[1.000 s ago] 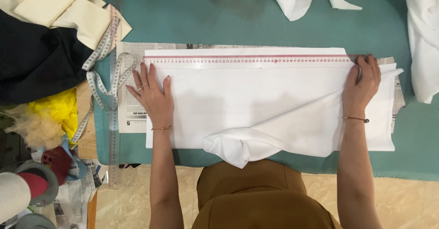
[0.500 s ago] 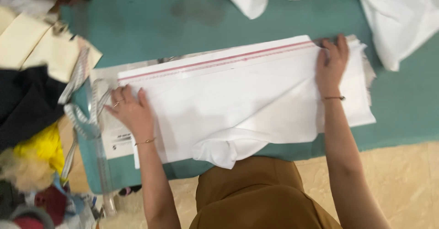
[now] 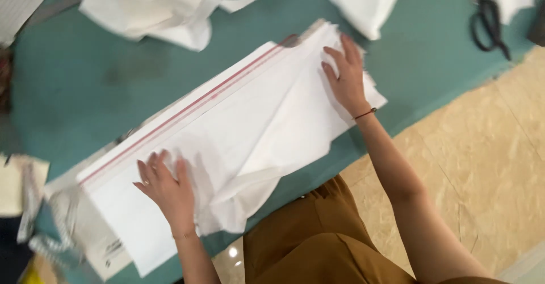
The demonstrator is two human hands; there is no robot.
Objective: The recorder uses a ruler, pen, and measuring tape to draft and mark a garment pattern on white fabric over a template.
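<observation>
A folded white fabric piece [image 3: 250,131] lies diagonally across the teal table [image 3: 113,80], with a red-marked ruler strip [image 3: 193,105] along its far edge. My left hand [image 3: 167,190] presses flat on the fabric's lower left end, fingers spread. My right hand [image 3: 346,74], with a thin red bracelet at the wrist, rests flat on the fabric's upper right end. A loose flap of the fabric hangs over the table's near edge towards my brown trousers [image 3: 318,244].
More white fabric lies bunched at the far left [image 3: 159,11] and far centre [image 3: 363,0]. Black scissors [image 3: 488,17] rest at the top right. A measuring tape [image 3: 57,227] and printed paper [image 3: 102,244] sit at the lower left. Light wooden floor [image 3: 482,148] lies to the right.
The view has swung and tilted, so the fabric now runs diagonally. Both hands stay flat on the fabric's ends; the clutter at the left has mostly left the view, and scissors appear.
</observation>
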